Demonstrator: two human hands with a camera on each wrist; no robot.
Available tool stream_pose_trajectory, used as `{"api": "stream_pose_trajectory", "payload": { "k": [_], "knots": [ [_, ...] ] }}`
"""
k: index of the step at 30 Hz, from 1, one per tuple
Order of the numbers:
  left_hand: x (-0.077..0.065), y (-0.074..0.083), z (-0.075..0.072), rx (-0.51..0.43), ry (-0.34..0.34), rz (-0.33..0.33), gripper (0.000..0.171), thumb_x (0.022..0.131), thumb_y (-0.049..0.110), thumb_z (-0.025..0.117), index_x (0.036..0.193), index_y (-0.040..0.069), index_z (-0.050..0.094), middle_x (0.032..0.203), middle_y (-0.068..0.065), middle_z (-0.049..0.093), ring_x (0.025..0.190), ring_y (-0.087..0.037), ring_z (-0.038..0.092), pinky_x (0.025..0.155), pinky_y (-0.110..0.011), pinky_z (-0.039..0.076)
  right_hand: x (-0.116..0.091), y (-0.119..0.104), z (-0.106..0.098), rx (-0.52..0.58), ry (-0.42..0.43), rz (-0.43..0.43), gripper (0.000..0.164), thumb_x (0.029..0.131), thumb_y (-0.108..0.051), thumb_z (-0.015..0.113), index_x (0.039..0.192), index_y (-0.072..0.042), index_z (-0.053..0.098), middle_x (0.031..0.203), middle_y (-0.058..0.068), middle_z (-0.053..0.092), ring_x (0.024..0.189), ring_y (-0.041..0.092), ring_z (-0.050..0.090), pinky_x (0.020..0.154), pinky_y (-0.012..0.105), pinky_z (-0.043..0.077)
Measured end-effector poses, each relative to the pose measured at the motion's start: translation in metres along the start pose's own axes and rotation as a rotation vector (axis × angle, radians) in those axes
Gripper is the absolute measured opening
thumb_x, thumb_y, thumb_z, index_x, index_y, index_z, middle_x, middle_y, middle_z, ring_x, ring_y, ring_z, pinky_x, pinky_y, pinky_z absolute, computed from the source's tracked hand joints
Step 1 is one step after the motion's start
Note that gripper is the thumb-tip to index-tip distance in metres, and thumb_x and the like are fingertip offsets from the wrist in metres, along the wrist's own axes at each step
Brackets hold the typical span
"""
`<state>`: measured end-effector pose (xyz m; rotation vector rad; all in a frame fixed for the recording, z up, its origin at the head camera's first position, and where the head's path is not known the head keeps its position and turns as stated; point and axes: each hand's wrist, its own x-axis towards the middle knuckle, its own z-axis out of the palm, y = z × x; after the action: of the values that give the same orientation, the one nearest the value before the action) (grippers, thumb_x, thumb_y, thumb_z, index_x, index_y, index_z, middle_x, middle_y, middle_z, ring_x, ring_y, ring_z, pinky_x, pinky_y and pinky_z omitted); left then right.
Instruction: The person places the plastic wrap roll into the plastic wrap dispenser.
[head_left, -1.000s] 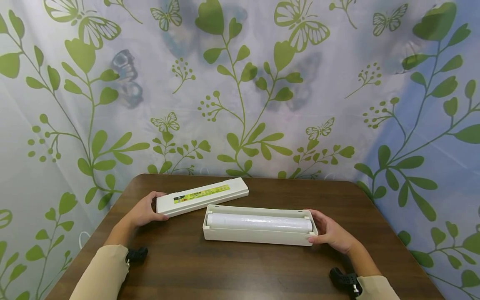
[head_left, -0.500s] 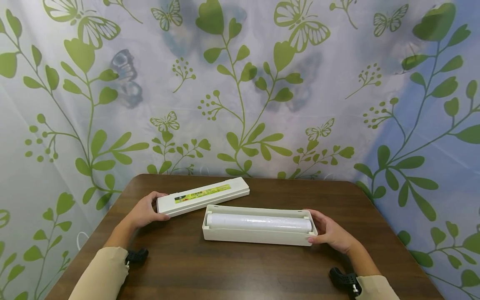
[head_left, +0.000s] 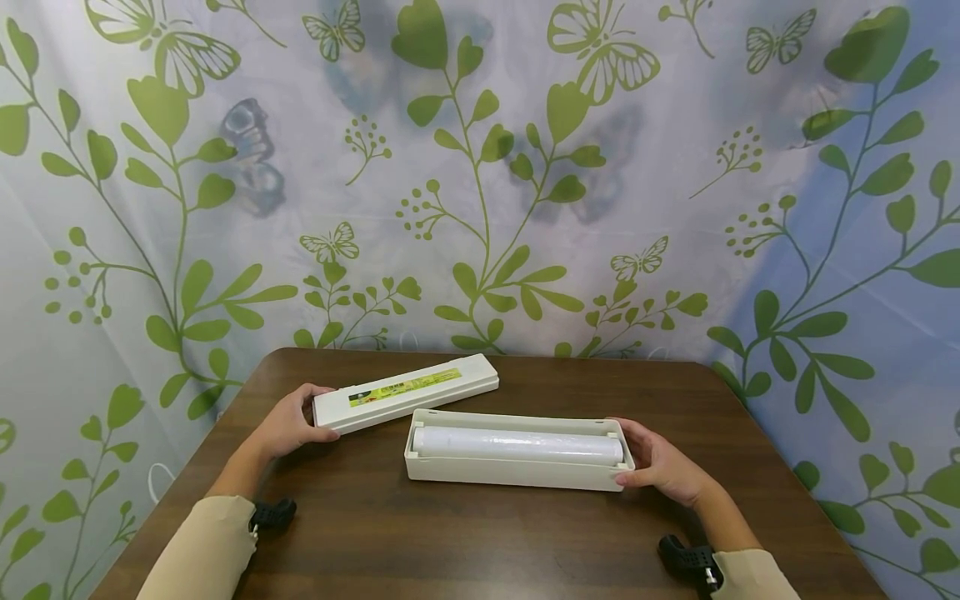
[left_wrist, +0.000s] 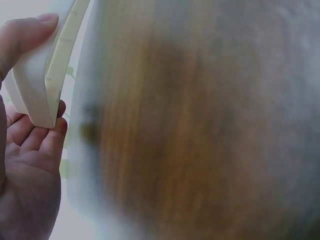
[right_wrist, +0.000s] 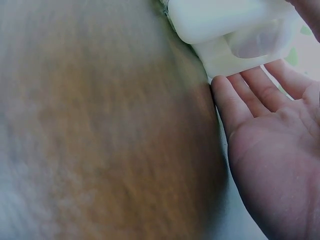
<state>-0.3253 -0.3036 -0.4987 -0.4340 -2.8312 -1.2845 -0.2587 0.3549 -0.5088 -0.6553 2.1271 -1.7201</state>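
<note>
A long white lid with a yellow-green label lies slanted on the left of the table. My left hand grips its near-left end, thumb on the front side and fingers behind; the left wrist view shows the thumb and fingers around the lid's end. To the right, a white open-topped box holds a roll of plastic wrap lying lengthwise. My right hand holds the box's right end between thumb and fingers. In the right wrist view, fingertips touch the end of the box.
Both things lie on a dark brown wooden table. Behind it hangs a curtain printed with green leaves and butterflies. Black wrist mounts sit at the sleeves.
</note>
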Motion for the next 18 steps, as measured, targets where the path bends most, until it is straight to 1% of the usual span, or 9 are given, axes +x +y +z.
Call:
{"api": "stream_pose_trajectory", "payload": {
  "k": [7,13,18],
  "knots": [
    [-0.0031,0.0018,0.0004,-0.027,-0.003,0.001,0.079,0.077,0.027,0.092,0.136,-0.003,0.049,0.139,-0.021,0.057,0.121,-0.031,0.06,0.087,-0.012,0.047,-0.0006,-0.0014,0.0004,0.003,0.002,0.005,0.088,0.087,-0.002,0.077,0.157,-0.001,0.024,0.145,0.002,0.049,0.119,0.012,0.059,0.092,0.036,0.059],
    [-0.0034,0.0006,0.001,-0.059,0.005,0.016,0.078,0.077,0.024,0.092,0.135,-0.004,0.049,0.14,-0.022,0.056,0.124,-0.033,0.059,0.088,-0.009,0.046,-0.0007,-0.0023,0.0009,-0.001,0.007,0.005,0.089,0.086,-0.003,0.077,0.157,-0.001,0.024,0.146,0.005,0.047,0.119,0.012,0.059,0.092,0.036,0.059],
    [-0.0028,-0.0014,0.0011,-0.076,0.016,0.023,0.078,0.077,0.023,0.092,0.135,-0.004,0.048,0.14,-0.022,0.055,0.126,-0.034,0.058,0.089,-0.007,0.044,-0.0008,-0.0018,0.0007,0.003,0.008,0.009,0.089,0.086,-0.002,0.077,0.158,-0.001,0.024,0.146,0.003,0.048,0.119,0.013,0.059,0.092,0.036,0.059]
  ]
}}
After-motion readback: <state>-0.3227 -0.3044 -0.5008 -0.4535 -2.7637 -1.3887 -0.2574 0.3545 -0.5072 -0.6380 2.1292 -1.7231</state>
